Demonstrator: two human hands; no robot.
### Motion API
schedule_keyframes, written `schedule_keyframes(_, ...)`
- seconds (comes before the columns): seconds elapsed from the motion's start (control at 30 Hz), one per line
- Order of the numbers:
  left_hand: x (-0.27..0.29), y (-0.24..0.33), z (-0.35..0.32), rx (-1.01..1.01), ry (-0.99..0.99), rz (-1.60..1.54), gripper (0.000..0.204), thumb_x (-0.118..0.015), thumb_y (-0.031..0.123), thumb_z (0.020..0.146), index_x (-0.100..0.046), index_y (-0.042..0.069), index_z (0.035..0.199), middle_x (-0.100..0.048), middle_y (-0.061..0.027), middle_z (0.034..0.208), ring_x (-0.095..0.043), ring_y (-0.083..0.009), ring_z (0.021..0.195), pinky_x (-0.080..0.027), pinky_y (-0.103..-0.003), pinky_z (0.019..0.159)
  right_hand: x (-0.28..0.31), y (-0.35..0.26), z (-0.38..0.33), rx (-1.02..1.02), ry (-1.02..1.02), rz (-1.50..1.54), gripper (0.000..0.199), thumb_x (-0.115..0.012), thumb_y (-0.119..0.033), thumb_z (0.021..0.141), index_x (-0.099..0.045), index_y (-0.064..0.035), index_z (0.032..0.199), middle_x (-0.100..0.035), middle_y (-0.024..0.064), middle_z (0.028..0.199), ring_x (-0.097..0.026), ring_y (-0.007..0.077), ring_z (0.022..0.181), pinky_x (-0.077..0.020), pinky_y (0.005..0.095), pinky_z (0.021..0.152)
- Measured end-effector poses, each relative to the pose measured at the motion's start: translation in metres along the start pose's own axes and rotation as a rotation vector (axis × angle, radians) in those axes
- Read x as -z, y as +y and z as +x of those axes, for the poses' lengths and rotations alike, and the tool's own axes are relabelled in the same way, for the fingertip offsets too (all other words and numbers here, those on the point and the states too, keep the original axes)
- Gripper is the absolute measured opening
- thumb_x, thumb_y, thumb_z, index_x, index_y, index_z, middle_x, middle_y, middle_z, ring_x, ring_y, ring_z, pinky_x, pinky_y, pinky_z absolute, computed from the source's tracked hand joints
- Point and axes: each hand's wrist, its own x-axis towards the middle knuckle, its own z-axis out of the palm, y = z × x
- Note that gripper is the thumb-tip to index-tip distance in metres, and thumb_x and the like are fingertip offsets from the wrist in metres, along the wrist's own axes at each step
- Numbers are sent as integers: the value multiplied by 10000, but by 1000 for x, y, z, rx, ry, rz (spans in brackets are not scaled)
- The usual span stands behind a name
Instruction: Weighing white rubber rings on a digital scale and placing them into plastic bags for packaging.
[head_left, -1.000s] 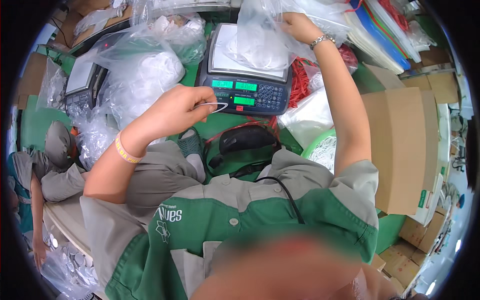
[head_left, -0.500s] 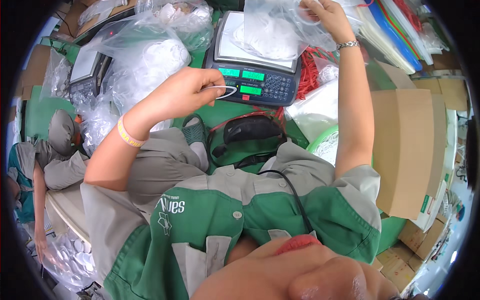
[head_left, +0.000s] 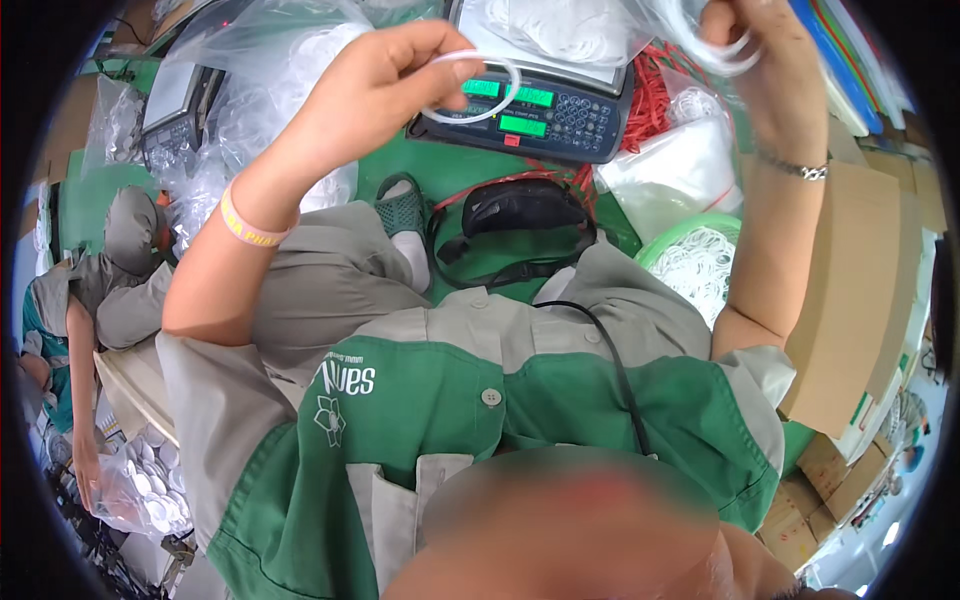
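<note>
A single white plastic ring (head_left: 517,85) is pinched between the thumb and fingers of my left hand (head_left: 375,90), in front of the scale. My right hand (head_left: 775,75) is raised at the upper right, its fingers closed round several white rings (head_left: 722,66) that hang down, smeared by motion. Between my hands, a clear plastic bag of white rings (head_left: 555,30) lies on the pan of a dark digital scale (head_left: 575,135), whose green displays are lit. The tops of the bag and of my right hand are cut off by the frame.
A green basket (head_left: 665,238) of white rings stands below my right forearm, by a cardboard box (head_left: 850,290). Red plastic string (head_left: 655,100) lies beside the scale. A black waist pouch (head_left: 525,205) rests before me. At the left are another scale (head_left: 170,110) and a co-worker's arm (head_left: 82,370).
My right hand has moved right, off the bag, and white rings now show in it. My left hand has risen and moved slightly right with its ring.
</note>
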Motion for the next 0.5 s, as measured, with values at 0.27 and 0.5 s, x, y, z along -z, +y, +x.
schedule_keyframes(0.27, -22, 19, 20, -22, 11, -670, 224, -416, 220, 945, -514, 27, 1001, -605, -28, 842, -576, -72, 744, -474, -189, 656, -54, 40, -4, -442, -176, -209, 238, -452, -233, 933, -546, -14, 939, -495, -22, 576, -438, 48, 482, -338, 183, 436)
schedule_keyframes(0.5, -32, 43, 21, 33, 7, -617, 216, -425, 234, 942, -527, 48, 983, -581, 2, 835, -549, -57, 750, -473, -189, 655, -40, 35, -15, -430, 3, -306, 170, -470, -175, 909, -540, -34, 845, -475, -38, 561, -408, 31, 470, -319, 175, 414)
